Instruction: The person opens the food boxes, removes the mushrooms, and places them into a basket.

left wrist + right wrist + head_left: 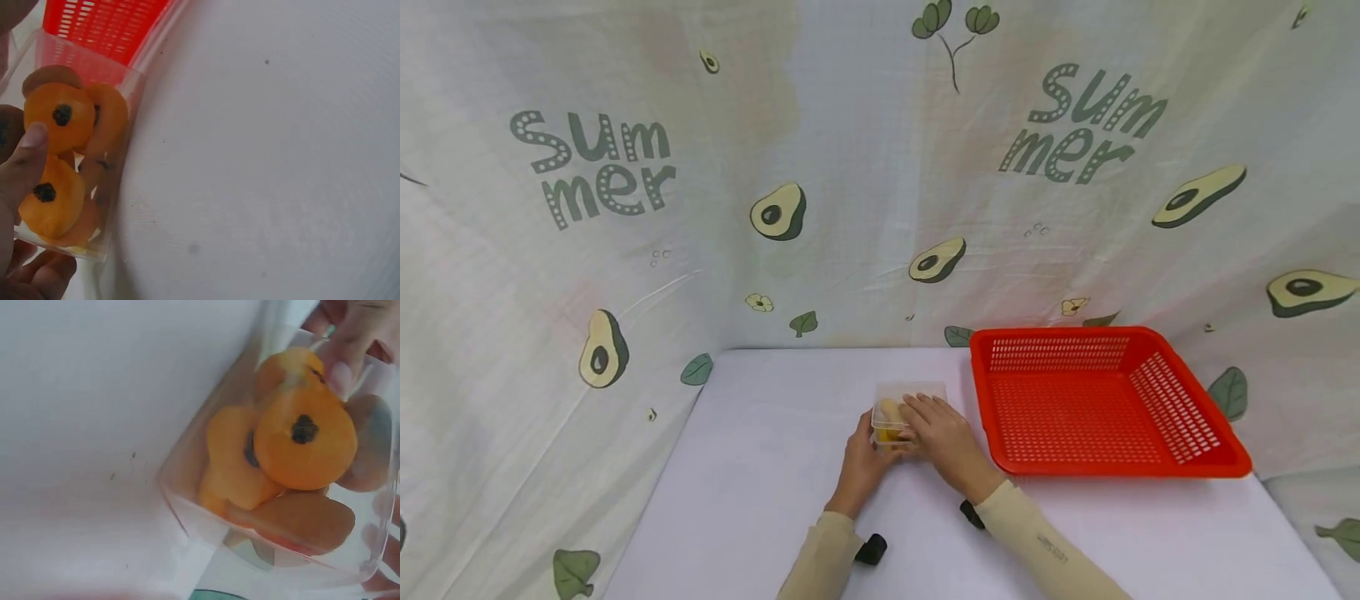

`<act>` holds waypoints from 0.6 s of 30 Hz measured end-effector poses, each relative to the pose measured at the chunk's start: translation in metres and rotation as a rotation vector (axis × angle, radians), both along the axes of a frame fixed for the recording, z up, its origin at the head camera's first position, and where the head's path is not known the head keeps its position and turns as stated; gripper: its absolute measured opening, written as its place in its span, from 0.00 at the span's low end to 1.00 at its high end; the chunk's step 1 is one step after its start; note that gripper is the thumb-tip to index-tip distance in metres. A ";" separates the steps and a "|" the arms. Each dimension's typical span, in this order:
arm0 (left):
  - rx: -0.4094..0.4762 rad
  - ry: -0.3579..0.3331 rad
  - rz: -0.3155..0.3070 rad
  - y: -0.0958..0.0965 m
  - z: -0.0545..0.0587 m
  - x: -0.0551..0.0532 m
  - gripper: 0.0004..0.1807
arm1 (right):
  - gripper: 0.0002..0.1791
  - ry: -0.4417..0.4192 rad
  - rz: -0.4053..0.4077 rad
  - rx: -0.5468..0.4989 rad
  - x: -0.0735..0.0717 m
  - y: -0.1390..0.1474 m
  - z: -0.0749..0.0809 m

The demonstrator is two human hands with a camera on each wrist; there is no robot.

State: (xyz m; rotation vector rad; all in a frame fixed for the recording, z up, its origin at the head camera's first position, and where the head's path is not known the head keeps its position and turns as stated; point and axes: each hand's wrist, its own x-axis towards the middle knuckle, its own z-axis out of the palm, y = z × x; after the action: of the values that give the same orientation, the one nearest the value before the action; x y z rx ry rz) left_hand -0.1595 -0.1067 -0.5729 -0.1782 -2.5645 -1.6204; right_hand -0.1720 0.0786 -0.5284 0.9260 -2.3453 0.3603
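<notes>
Both hands are at a clear plastic box (887, 423) with several orange loquats (59, 117) inside, each showing a dark end. My left hand (859, 471) grips its left side and front corner. Across the top and right side lies my right hand (951, 442), its fingertips reaching over the upper surface. A thumb (26, 164) overlaps the loquats in the left wrist view. From the right wrist, the box wall (187, 519) shows close up, with fingers seen through the plastic. Whether a lid is on cannot be told.
A red slotted basket (985, 400) stands on the white table (760, 433), right of the box. Behind hangs a pale cloth (850, 167) printed with avocados and lettering.
</notes>
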 end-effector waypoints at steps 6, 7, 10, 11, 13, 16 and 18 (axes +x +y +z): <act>0.008 -0.043 -0.035 -0.005 0.005 0.002 0.50 | 0.26 -0.088 0.009 -0.096 -0.001 -0.001 0.005; 0.032 -0.066 -0.037 -0.006 0.006 0.003 0.49 | 0.25 -0.102 0.012 -0.117 -0.001 -0.001 0.007; 0.103 -0.122 -0.028 -0.009 0.014 0.006 0.46 | 0.23 -0.124 0.003 -0.185 -0.002 -0.001 0.013; 0.120 -0.125 -0.026 -0.010 0.017 0.007 0.44 | 0.23 -0.125 -0.007 -0.208 -0.003 -0.002 0.015; 0.145 -0.123 -0.014 -0.011 0.022 0.007 0.39 | 0.22 -0.115 -0.024 -0.256 -0.004 -0.003 0.019; 0.143 -0.087 0.015 -0.012 0.028 0.007 0.31 | 0.20 -0.097 -0.044 -0.326 -0.005 -0.005 0.026; 0.137 -0.086 0.049 -0.011 0.031 0.008 0.27 | 0.19 -0.088 -0.045 -0.363 -0.007 -0.006 0.029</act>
State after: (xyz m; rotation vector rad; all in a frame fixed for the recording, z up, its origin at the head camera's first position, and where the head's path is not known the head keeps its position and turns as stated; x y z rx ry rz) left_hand -0.1517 -0.1181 -0.5418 -0.0353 -2.4848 -1.8151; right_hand -0.1785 0.0722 -0.4995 0.6930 -2.2684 0.7910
